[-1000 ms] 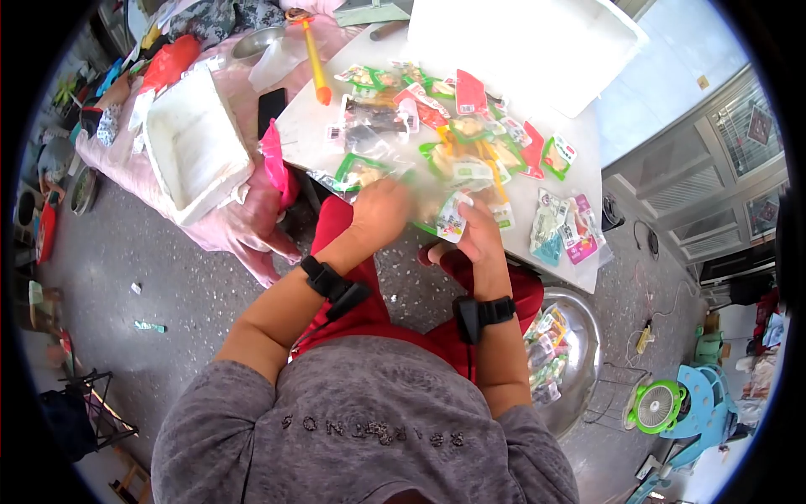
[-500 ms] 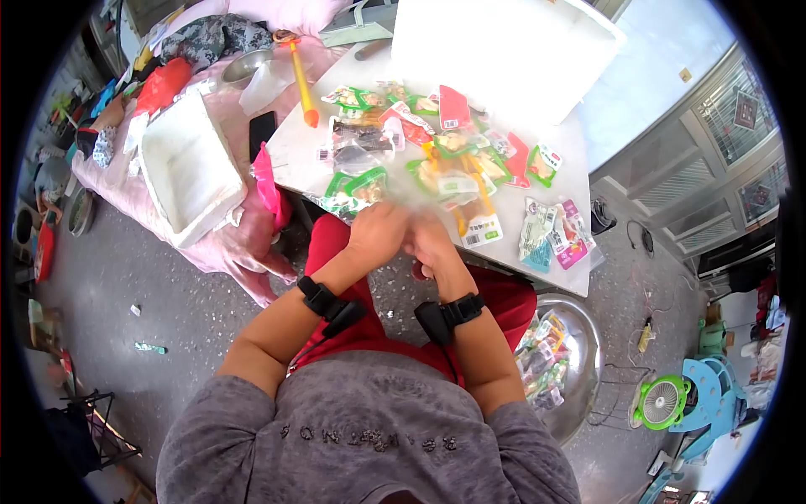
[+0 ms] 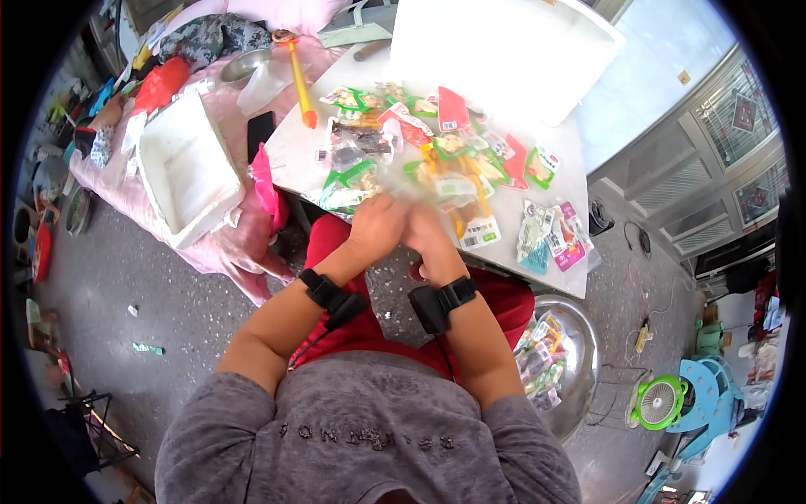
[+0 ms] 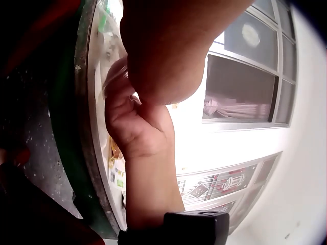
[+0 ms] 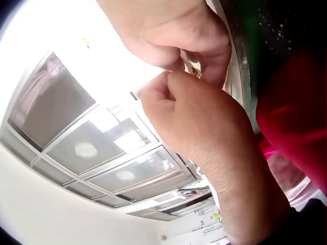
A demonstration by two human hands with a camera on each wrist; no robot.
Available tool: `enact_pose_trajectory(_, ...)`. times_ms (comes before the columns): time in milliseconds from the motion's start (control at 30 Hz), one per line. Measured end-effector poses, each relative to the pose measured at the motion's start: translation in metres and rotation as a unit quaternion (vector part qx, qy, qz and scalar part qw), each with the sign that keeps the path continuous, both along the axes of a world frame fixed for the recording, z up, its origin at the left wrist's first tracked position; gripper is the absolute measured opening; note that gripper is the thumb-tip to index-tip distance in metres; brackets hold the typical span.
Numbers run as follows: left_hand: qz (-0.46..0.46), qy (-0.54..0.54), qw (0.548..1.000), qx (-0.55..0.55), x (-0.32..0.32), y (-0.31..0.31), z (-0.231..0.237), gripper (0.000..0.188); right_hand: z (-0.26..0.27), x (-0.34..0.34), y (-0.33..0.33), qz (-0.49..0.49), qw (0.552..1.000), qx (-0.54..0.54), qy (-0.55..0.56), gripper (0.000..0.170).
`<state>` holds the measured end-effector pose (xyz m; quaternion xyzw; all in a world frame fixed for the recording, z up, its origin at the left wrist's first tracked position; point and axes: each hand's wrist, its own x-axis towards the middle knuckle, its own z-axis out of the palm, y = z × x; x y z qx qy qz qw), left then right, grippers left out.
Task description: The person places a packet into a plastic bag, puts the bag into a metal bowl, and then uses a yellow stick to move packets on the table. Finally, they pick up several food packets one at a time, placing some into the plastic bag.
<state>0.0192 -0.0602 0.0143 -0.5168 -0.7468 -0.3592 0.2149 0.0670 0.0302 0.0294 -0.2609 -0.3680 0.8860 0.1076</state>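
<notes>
the left hand and right hand have drawn together, narrowly pinching a mostly hidden plastic packet, green-edged pouch just beyond.

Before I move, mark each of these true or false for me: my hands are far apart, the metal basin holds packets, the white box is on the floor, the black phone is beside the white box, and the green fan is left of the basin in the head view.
Your left hand and right hand are far apart. False: they are close together.
The metal basin holds packets. True.
The white box is on the floor. False: it lies on pink cloth.
The black phone is beside the white box. True.
The green fan is left of the basin. False: it is right.
</notes>
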Motion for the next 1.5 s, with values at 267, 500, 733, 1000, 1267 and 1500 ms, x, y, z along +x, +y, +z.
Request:
enact_pose_trajectory(267, -0.053, 0.024, 0.998, 0.004, 0.006, -0.004, 0.014, 0.012, -0.037, -0.008, 0.009, -0.057, 0.995, 0.053, 0.068, 0.017)
enact_pose_trajectory(500, -0.055, 0.007, 0.998, -0.024, -0.002, 0.009, 0.005, 0.013, -0.047, -0.014, 0.016, -0.126, 0.985, -0.045, 0.107, 0.016)
enact_pose_trajectory(733, -0.134, -0.092, 0.986, -0.030, 0.004, 0.003, 0.002, 0.016, -0.044, 0.027, 0.032, -0.114, 0.986, 0.007, 0.123, 0.010)
enact_pose_trajectory(1000, -0.074, -0.086, 0.982, -0.148, -0.059, 0.061, 0.029, 0.022, -0.023, 0.058, 0.016, -0.117, 0.988, 0.105, 0.003, 0.012)
enact_pose_trajectory(1267, -0.057, -0.020, 0.962, -0.267, -0.090, 0.135, 0.015, 0.045, -0.037, 0.072, 0.023, -0.111, 0.991, 0.076, -0.010, 0.014)
enact_pose_trajectory(1500, -0.055, 0.135, 0.957, -0.249, -0.116, 0.155, 0.012, 0.017, -0.039, 0.082, 0.032, -0.112, 0.990, 0.079, -0.017, 0.012)
